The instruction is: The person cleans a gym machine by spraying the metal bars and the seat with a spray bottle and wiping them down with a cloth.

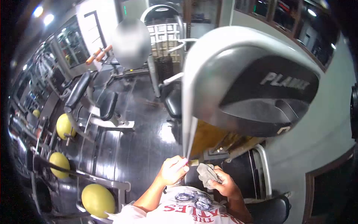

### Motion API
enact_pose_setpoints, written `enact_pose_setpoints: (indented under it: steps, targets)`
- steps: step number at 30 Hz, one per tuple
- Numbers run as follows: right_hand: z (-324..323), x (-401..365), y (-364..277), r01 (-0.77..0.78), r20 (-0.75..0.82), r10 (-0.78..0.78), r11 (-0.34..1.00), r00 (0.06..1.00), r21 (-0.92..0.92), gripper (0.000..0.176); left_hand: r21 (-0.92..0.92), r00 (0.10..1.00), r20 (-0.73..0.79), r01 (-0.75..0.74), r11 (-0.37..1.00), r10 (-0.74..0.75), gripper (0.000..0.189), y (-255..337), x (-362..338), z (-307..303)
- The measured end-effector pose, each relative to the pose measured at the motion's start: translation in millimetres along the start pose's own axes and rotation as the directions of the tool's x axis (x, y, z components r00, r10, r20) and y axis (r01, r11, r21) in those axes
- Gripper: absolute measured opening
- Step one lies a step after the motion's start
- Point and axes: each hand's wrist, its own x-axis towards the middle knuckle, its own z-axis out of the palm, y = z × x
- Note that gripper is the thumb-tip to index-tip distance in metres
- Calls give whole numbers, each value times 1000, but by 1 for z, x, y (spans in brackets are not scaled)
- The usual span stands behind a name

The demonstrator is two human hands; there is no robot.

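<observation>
Just above my shirt, my left hand (173, 171) is closed in a grip. A small pinkish-red bit shows at its fingertips, but what it holds is mostly hidden. My right hand (226, 183) is closed round a crumpled grey cloth (208, 175), which bunches out toward the left hand. The two hands are apart, both in front of my body. Over them looms the large silver and dark grey casing of a gym machine (257, 84), with white lettering on its dark panel. Neither hand visibly touches this casing.
Yellow-green exercise balls (98, 200) rest on a rack (85, 174) at the left. A padded bench (108, 106) stands on the dark floor (143, 140), with another machine (152, 61) behind. A curved metal rail (265, 168) and a black pad (269, 210) are at my right.
</observation>
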Motion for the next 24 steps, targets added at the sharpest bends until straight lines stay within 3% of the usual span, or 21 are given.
enact_pose_setpoints:
  steps: [3,5,8,11,12,16,24]
  targets:
    - [20,29,2,22,44,-23,1000,999,18,26,171,988,-59,-134,976,146,19,-15,-12,-31]
    - [36,42,7,-57,47,53,996,997,71,26,267,966,-97,-205,942,238,17,-16,-16,-50]
    - [59,68,17,-135,84,131,990,988,36,28,48,966,-253,-41,998,52,11,-22,-35,-77]
    - [78,105,5,-69,339,75,997,938,-29,29,-101,930,-355,58,993,-91,11,-14,-46,-106]
    - [85,114,7,-55,370,71,997,926,-54,28,14,915,-403,16,1000,-9,14,-13,-47,-114]
    - [116,148,9,-6,405,32,998,914,-64,26,-84,870,-483,67,994,-99,14,-19,-67,-144]
    - [149,204,-1,65,606,-59,998,793,12,23,17,753,-654,101,995,-65,15,-35,-102,-169]
